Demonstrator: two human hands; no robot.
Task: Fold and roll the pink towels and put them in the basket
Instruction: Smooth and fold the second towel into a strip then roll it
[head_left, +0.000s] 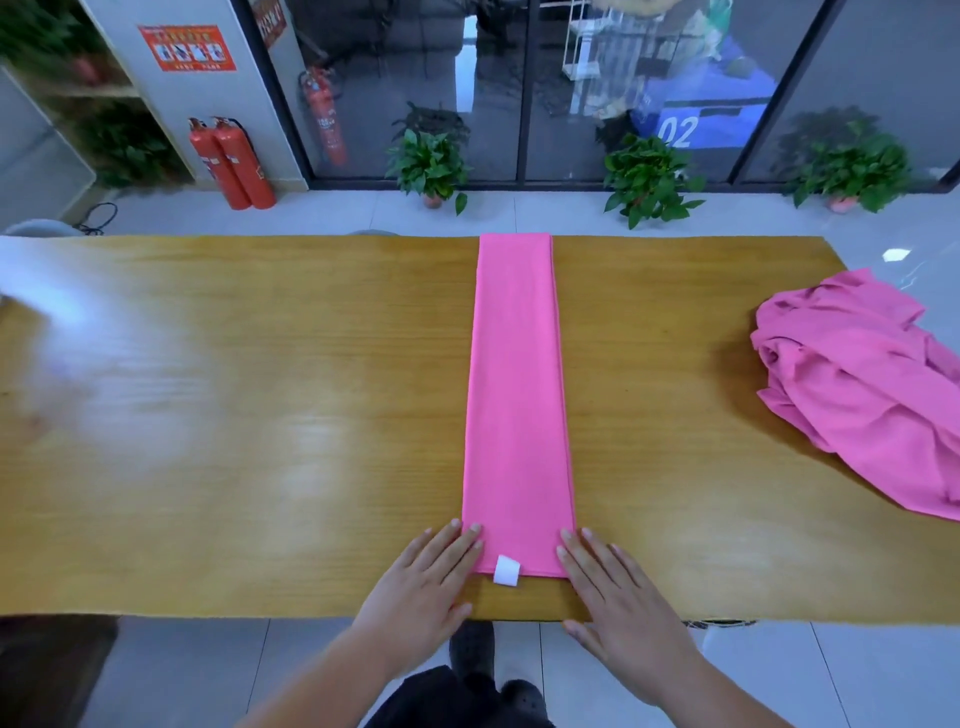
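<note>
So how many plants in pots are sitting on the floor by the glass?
3, in a row along the glass wall: the left plant, the middle plant and the right plant. More could be outside the picture.

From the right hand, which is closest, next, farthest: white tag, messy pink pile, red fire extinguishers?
1. White tag, just left of the right hand.
2. Messy pink pile, farther right.
3. Red fire extinguishers, far back left.

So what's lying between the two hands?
In the head view, the near end of the folded pink towel with its white tag lies between the left hand and right hand.
</note>
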